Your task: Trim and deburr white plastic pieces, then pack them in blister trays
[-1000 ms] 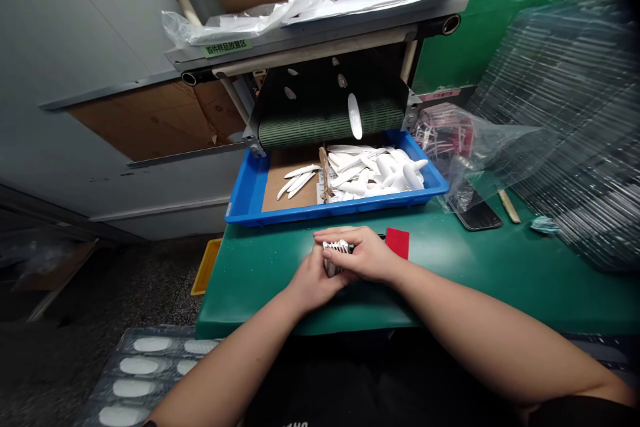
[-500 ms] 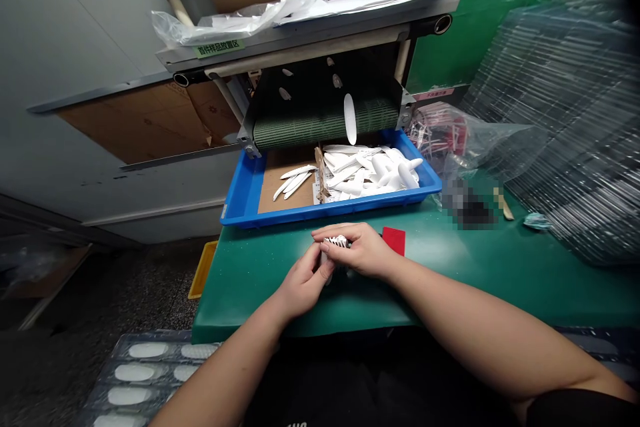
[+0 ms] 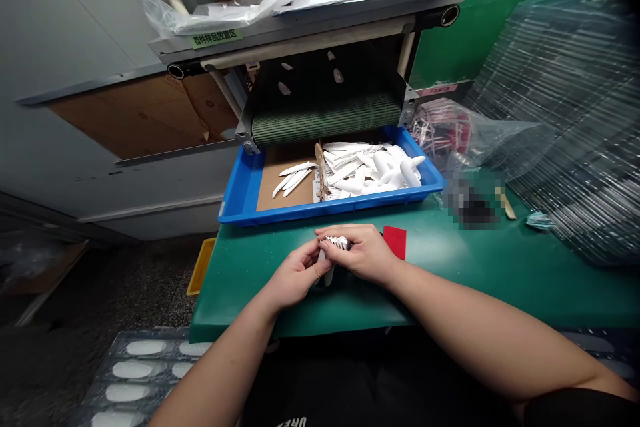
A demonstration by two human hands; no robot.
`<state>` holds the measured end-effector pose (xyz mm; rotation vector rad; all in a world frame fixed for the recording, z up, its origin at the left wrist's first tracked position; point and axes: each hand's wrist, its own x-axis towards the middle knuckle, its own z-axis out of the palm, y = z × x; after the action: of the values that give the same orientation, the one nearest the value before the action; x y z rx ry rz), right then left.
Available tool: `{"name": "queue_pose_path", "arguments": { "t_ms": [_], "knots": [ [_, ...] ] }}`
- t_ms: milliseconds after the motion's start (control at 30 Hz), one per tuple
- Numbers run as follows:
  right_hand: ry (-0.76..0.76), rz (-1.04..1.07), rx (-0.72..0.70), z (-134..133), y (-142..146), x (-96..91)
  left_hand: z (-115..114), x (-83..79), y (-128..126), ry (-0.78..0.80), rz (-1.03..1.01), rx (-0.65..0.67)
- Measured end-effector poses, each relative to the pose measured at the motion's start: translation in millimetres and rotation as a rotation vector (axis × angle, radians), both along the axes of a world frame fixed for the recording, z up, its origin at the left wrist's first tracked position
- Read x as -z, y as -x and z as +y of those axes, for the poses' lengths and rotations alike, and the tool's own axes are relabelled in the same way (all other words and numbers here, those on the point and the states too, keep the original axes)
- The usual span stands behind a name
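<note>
The work in hand looks like squaring up a small bundle of flat white plastic pieces (image 3: 335,244), which stands on the green padded tabletop (image 3: 475,267) just in front of the blue plastic tray (image 3: 240,203). The right hand (image 3: 367,255) arches over it, fingers curled around its top. The left hand (image 3: 295,273) pinches its near end between thumb and forefinger. Further handling likely calls for even pressure from both sides, lest pieces slip. Both forearms reach in low.

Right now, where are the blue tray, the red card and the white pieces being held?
blue tray (image 3: 330,204): head view, front wall.
red card (image 3: 397,241): head view, its middle.
white pieces (image 3: 336,241): head view, top edges of the stack.
</note>
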<state>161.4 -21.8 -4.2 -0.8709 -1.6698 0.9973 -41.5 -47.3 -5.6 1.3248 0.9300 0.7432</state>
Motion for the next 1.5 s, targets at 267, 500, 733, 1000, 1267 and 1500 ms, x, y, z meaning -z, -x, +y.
{"name": "queue_pose_path", "arguments": {
  "t_ms": [267, 500, 733, 1000, 1267, 1500],
  "knots": [
    [0.001, -0.051, 0.087, -1, 1, 1.9, -7, -5.8, -13, -0.119, 0.133, -0.061],
    [-0.028, 0.024, 0.07, -4, 3, 2.4, -8, -7.8, -17, -0.262, 0.236, -0.092],
    [0.091, 0.163, -0.089, 3, 0, -4.8, -2, -9.4, -9, -0.231, 0.146, 0.021],
    [0.062, 0.127, -0.142, 6, -2, -0.8, 3, -3.7, -7, -0.215, 0.125, 0.019],
    [-0.005, 0.078, -0.111, 4, -1, 5.2, 1, -25.6, -3, -0.242, 0.272, 0.076],
    [0.025, 0.06, -0.101, 5, 2, 11.9, 0, -13.4, -18, -0.273, 0.261, 0.036]
  ]
}}
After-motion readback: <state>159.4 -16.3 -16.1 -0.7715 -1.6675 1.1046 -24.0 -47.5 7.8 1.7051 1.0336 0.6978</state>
